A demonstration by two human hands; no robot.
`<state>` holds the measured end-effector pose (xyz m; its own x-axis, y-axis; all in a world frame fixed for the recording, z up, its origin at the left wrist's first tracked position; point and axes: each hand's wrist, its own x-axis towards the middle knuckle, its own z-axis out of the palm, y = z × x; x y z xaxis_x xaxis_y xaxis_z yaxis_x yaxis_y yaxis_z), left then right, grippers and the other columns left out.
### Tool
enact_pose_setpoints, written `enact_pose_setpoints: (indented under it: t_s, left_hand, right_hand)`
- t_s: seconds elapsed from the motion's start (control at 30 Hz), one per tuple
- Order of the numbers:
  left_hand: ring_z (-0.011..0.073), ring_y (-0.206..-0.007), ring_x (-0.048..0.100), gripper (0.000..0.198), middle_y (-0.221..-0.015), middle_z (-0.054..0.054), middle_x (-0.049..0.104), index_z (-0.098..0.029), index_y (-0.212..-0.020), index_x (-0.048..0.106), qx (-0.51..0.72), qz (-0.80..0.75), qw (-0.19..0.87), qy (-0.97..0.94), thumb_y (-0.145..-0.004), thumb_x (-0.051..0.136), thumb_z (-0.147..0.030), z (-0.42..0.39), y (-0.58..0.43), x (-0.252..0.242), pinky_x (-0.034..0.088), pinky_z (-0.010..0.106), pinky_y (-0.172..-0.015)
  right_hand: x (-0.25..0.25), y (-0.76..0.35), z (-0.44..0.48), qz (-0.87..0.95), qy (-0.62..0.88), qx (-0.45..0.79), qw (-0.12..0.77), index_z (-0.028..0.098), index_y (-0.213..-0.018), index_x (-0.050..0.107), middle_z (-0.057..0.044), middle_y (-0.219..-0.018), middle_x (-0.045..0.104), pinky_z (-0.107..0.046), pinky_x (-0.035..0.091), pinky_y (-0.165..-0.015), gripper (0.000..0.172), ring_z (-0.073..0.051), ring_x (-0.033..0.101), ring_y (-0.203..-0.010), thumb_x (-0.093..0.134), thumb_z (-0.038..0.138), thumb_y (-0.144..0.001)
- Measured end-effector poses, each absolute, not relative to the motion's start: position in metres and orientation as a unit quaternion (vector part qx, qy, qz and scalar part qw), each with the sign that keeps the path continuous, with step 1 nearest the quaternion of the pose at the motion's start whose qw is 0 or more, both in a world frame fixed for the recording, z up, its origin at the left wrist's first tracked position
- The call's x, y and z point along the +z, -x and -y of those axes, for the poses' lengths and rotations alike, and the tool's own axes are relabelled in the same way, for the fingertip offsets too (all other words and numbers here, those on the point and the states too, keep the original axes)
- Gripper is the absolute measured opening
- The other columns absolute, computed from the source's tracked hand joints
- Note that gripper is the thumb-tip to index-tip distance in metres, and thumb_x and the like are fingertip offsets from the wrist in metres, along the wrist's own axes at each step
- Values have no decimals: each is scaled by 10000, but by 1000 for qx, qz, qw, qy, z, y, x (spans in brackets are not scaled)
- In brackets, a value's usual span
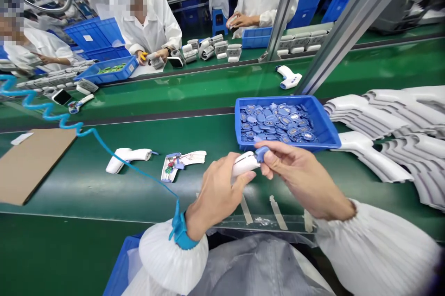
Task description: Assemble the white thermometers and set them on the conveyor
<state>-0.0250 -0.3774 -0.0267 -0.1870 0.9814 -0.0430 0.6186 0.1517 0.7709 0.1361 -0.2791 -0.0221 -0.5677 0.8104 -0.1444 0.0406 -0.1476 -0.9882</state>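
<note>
My left hand (217,196) grips a small white plastic housing piece (245,164), likely part of an infrared thermometer. My right hand (299,178) pinches a blue plastic part (261,153) between finger and thumb, pressed against the housing's end. Just beyond my hands stands a blue tray (278,100) heaped with small blue parts. To the left lie an open thermometer shell with coloured wires (182,165) and a closed white thermometer (127,159). A blue wrist strap (181,233) circles my left wrist.
Stacked white thermometer shells (382,120) lie at the right on the green conveyor belt (79,194). A cardboard sheet (31,164) lies at the left. A blue coiled cord (45,106) crosses the belt. Co-workers in white coats (146,18) sit beyond a metal rail (351,22).
</note>
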Motion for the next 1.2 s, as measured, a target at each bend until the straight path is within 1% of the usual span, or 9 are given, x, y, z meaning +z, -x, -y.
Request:
enact_pose_setpoints:
  t_s: [0.17,0.3,0.43,0.57,0.7,0.87,0.97,1.07,1.2]
  left_hand:
    - [222,-908,620,219,-1016,30,695,-229,-1143,563,286,-689,267,-610,-1016,520,-402,374,22,-27,426,326,-783]
    - [225,-943,620,272,-1094,41,693,-222,-1217,545,253,-676,236,-650,-1041,477,-418,375,26,-26,413,339,-808]
    - [208,-967,634,287,-1141,50,703,-205,-1271,530,264,-638,210,-692,-1078,375,-351,373,25,-28,396,343,-831]
    - [197,-815,624,278,-914,44,714,-188,-1066,617,246,-640,156,-711,-1065,392,-351,373,22,-34,377,367,-800]
    - [186,-855,603,283,-893,36,693,-204,-952,636,318,-695,130,-632,-1054,414,-346,377,17,-46,398,342,-825]
    - [126,-559,413,490,-560,-23,464,-207,-584,363,362,-795,106,-475,-1003,484,-428,374,7,-68,285,288,-572]
    - [117,-499,322,520,-489,-22,386,-204,-534,266,342,-794,69,-497,-983,467,-372,366,4,-76,218,305,-552]
    - [117,-489,349,495,-489,-13,434,-202,-517,312,320,-792,76,-515,-968,464,-338,360,7,-76,234,299,-557]
    - [123,-497,425,495,-489,-7,486,-196,-497,397,293,-787,107,-532,-956,513,-341,362,14,-65,271,295,-566]
  right_hand:
    - [-33,-136,295,629,405,566,346,208,-1018,745,-29,-734,659,-314,515,-565,429,-159,580,-621,737,583,-810]
    - [-32,-141,298,752,383,401,357,262,-1025,749,-45,-885,686,-359,551,-665,285,-195,619,-721,677,504,-893]
    - [-34,-143,300,810,322,359,334,263,-1171,678,-53,-1122,704,-337,555,-820,241,-203,671,-963,580,376,-982]
    - [-47,-145,306,807,338,325,359,233,-1112,653,-53,-1042,703,-311,535,-819,186,-176,663,-928,513,307,-1015]
    - [-49,-159,311,789,371,377,312,253,-1111,622,-36,-1021,692,-287,531,-710,193,-154,647,-801,508,374,-1013]
    - [-44,-165,321,836,336,394,183,280,-1125,612,-3,-912,655,-284,469,-605,226,-142,592,-682,462,422,-1033]
    - [-47,-160,332,860,318,348,198,253,-1106,602,-16,-925,631,-295,455,-616,248,-135,581,-652,394,381,-1058]
    - [-53,-159,339,863,335,314,210,244,-1084,580,-16,-900,637,-286,430,-581,237,-136,586,-627,389,382,-1059]
    - [-56,-161,339,865,359,298,183,244,-796,490,46,-588,511,-290,253,-462,351,-130,407,-448,449,520,-1009]
